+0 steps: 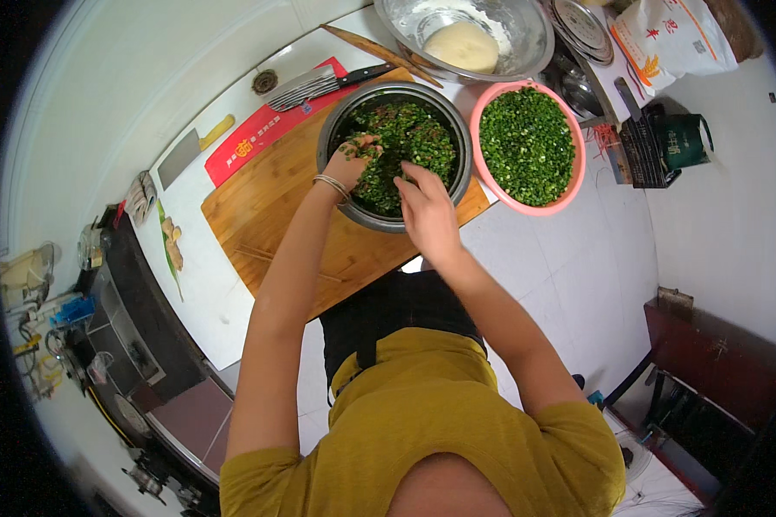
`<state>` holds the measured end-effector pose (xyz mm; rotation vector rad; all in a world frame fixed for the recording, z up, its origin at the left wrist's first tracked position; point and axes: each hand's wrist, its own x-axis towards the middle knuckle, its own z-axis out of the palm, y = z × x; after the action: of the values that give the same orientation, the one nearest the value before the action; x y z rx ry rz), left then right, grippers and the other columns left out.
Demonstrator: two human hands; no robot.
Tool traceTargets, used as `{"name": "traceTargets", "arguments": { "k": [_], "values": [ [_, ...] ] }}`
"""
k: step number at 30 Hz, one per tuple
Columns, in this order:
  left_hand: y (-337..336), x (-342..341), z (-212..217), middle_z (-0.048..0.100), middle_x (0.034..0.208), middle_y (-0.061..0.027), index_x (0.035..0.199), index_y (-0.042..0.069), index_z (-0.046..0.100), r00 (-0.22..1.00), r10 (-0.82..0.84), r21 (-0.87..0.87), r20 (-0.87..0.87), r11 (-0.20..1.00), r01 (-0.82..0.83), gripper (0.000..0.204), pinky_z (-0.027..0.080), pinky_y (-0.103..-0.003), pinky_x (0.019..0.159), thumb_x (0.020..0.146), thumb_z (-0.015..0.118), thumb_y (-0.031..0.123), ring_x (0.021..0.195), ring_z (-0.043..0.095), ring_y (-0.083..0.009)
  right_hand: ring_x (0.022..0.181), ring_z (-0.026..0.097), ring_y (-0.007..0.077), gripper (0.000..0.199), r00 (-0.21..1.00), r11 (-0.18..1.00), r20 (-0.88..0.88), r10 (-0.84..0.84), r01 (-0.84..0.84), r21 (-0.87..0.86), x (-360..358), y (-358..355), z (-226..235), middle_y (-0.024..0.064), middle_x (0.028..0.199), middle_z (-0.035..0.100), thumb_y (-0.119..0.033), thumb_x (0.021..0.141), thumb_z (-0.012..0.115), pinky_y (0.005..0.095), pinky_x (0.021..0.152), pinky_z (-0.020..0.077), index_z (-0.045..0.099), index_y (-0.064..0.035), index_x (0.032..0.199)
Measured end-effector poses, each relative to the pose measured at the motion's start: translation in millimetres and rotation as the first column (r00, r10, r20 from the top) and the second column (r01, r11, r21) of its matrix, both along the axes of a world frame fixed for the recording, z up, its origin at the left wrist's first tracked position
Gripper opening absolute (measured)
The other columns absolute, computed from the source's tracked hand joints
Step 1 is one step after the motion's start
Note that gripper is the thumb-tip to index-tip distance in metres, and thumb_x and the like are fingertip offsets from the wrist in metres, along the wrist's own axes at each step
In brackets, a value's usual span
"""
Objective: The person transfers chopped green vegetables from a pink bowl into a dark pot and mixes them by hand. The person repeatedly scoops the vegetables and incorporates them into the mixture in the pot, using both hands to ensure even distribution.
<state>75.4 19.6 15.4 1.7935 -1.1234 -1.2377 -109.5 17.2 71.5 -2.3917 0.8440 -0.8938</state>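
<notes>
A dark metal basin [328, 129] stands on the wooden cutting board, filled with a moist mix of chopped greens [398, 129] with brownish-red bits in it. My left hand [353, 164], with a bangle at the wrist, reaches into the mix at the basin's left side. Its fingers curl round some greens, and bits cling to them. Over the near right part of the same basin is my right hand [428, 211]. Its fingers are loosely bent and apart, with the tips close to the greens; no held thing shows in it.
A pink basin [580, 155] of chopped green chives stands to the right. Behind it, a steel bowl [530, 43] holds dough [461, 46]. A black-handled knife [306, 89] and a cleaver [179, 158] lie beyond the cutting board [263, 202]. Ginger [172, 246] lies at the left.
</notes>
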Motion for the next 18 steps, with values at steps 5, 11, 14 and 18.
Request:
{"name": "traceTargets", "arguments": {
  "k": [5,11,14,18],
  "values": [
    [2.6,-5.9,-23.1,0.059,0.102,-0.0111,0.11,0.003,0.056,0.986,-0.001,-0.146,0.165,0.989,0.025,0.028,0.044,-0.029,0.079,0.084,0.057,0.013,0.092,0.056,-0.0203,0.091,0.058,0.0299,0.019,0.999,0.995,-0.01,-0.053,0.054,0.085,-32.8,-16.9,11.6,0.0136,0.103,0.06,-0.003,0.074,0.062,0.0352,0.077,0.0472,0.063,-0.0014,0.093],
    [2.6,-10.7,-14.7,0.058,0.106,-0.0134,0.109,0.002,0.056,0.985,0.011,-0.107,0.172,0.994,0.008,0.027,0.044,-0.031,0.082,0.085,0.056,0.014,0.095,0.056,-0.0227,0.085,0.058,0.0317,0.018,0.895,0.849,-0.227,-0.383,0.439,0.295,-115.2,-19.6,-63.6,0.0146,0.096,0.06,-0.002,0.074,0.058,0.0376,0.074,0.048,0.061,0.0002,0.091],
    [3.8,-6.1,-23.7,0.058,0.108,-0.0138,0.109,0.001,0.056,0.992,0.013,-0.095,0.125,0.996,-0.001,0.026,0.044,-0.032,0.084,0.085,0.055,0.012,0.096,0.055,-0.0239,0.087,0.058,0.032,0.023,0.934,0.94,-0.232,-0.271,0.309,0.145,-104.7,-33.3,-91.0,0.0158,0.098,0.059,-0.001,0.072,0.058,0.0385,0.075,0.0479,0.061,0.0007,0.094],
    [4.7,-11.7,-14.4,0.058,0.108,-0.0119,0.107,-0.002,0.057,0.998,0.063,-0.093,0.017,0.994,-0.061,0.024,0.044,-0.03,0.084,0.084,0.054,0.005,0.097,0.055,-0.0214,0.102,0.053,0.03,0.037,0.937,0.944,-0.279,-0.211,0.269,0.189,-91.6,-52.9,-112.3,0.0152,0.111,0.054,0.0,0.071,0.055,0.0361,0.086,0.0446,0.055,-0.0002,0.108]
  ]
}}
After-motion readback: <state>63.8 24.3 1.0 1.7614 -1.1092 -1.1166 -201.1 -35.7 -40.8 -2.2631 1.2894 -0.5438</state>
